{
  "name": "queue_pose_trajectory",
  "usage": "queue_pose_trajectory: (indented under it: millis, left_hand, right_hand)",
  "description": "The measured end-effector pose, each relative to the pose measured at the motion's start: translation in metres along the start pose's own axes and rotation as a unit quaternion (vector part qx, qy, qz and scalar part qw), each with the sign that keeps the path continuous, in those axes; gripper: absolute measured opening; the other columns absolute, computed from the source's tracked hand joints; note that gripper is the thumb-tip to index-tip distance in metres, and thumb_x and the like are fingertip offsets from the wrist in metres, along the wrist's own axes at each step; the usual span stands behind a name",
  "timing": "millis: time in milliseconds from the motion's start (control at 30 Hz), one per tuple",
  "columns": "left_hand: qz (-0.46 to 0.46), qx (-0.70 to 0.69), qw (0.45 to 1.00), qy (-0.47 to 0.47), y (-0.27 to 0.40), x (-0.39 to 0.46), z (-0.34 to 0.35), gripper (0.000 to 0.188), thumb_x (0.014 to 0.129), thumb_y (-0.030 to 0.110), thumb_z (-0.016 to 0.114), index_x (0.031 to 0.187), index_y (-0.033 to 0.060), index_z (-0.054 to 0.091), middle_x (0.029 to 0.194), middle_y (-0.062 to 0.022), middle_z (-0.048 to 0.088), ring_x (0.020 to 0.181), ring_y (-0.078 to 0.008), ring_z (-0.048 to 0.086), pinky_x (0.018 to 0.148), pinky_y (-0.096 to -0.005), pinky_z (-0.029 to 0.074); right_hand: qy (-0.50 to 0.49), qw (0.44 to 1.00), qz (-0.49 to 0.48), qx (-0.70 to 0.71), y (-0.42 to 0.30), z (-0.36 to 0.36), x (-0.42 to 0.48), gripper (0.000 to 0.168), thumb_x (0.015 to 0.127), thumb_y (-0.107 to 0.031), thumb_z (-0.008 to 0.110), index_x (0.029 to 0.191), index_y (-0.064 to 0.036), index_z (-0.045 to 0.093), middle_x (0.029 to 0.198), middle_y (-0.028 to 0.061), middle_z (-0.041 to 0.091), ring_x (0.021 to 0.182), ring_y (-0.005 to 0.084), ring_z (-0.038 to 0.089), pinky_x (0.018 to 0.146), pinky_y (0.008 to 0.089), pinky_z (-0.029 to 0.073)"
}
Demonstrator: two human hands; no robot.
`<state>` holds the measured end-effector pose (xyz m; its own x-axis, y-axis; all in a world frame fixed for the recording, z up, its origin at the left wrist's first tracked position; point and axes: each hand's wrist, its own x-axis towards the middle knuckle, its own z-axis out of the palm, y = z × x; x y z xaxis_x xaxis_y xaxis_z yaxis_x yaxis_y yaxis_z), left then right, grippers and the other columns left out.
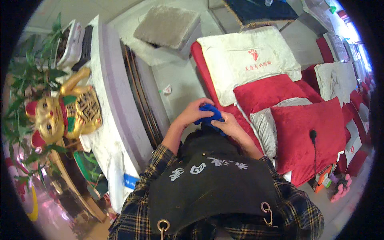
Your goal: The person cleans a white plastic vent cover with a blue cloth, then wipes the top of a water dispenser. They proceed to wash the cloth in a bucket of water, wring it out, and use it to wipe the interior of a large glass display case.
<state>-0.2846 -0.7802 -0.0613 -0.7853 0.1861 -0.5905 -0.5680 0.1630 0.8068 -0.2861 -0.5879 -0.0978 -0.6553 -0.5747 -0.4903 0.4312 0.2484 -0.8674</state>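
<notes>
A crumpled blue cloth is held between both hands in front of the dark apron. My left hand grips its left and upper side, the thumb lying across the cloth. With thumb and fingers, my right hand holds the right side of it. Part of the cloth hangs below the fingers. Beyond the hands lies a white towel with a red foot print, spread over the end of a red couch. Red cushions rest on the couch to the right of my right hand.
At left, a white counter carries a golden beckoning cat figure beside a leafy plant. A padded grey-brown stool stands ahead. A crumpled scrap lies on the floor. More red seats with pale towels line the right.
</notes>
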Motion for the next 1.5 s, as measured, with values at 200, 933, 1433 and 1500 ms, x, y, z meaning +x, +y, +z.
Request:
queue_pose_trajectory:
  millis: [200, 933, 1433, 1500]
  left_hand:
    - [0.124, -0.008, 0.984, -0.13, -0.02, 0.035, -0.03, 0.052, 0.07, 0.01, 0.072, 0.117, 0.0071, 0.052, 0.113, -0.0051, 0.055, 0.105, -0.0163, 0.052, 0.09, -0.0292, 0.042]
    - [-0.166, 0.051, 0.969, -0.177, 0.021, 0.244, -0.25, 0.038, 0.072, 0.027, 0.071, 0.102, 0.004, 0.065, 0.092, -0.0055, 0.066, 0.08, -0.0162, 0.061, 0.076, -0.0297, 0.047]
    - [-0.14, 0.011, 0.986, -0.086, 0.003, 0.256, -0.314, 0.03, 0.073, 0.022, 0.07, 0.098, 0.0053, 0.066, 0.087, -0.0028, 0.066, 0.078, -0.0135, 0.059, 0.076, -0.0282, 0.045]
    - [-0.129, 0.005, 0.988, -0.087, 0.008, 0.255, -0.314, 0.03, 0.075, 0.021, 0.069, 0.102, 0.006, 0.065, 0.09, -0.0009, 0.066, 0.083, -0.0123, 0.057, 0.078, -0.0276, 0.044]
  right_hand:
    - [-0.043, 0.992, -0.004, 0.12, -0.081, -0.026, 0.033, 0.025, 0.081, -0.015, 0.064, 0.102, -0.002, 0.061, 0.083, 0.0001, 0.061, 0.072, 0.007, 0.054, 0.065, 0.0223, 0.045]
    - [0.291, 0.867, 0.085, 0.394, -0.12, -0.063, 0.254, 0.026, 0.085, -0.014, 0.058, 0.106, 0.001, 0.058, 0.092, 0.0104, 0.064, 0.078, 0.019, 0.062, 0.07, 0.0307, 0.051]
    - [0.212, 0.929, 0.146, 0.267, -0.139, -0.068, 0.342, 0.016, 0.084, -0.013, 0.061, 0.094, -0.001, 0.062, 0.081, 0.0021, 0.063, 0.067, 0.0115, 0.057, 0.062, 0.0255, 0.046]
    - [0.198, 0.933, 0.143, 0.264, -0.137, -0.073, 0.347, 0.016, 0.084, -0.014, 0.061, 0.093, -0.001, 0.062, 0.08, 0.0021, 0.062, 0.066, 0.0115, 0.057, 0.061, 0.0257, 0.045]
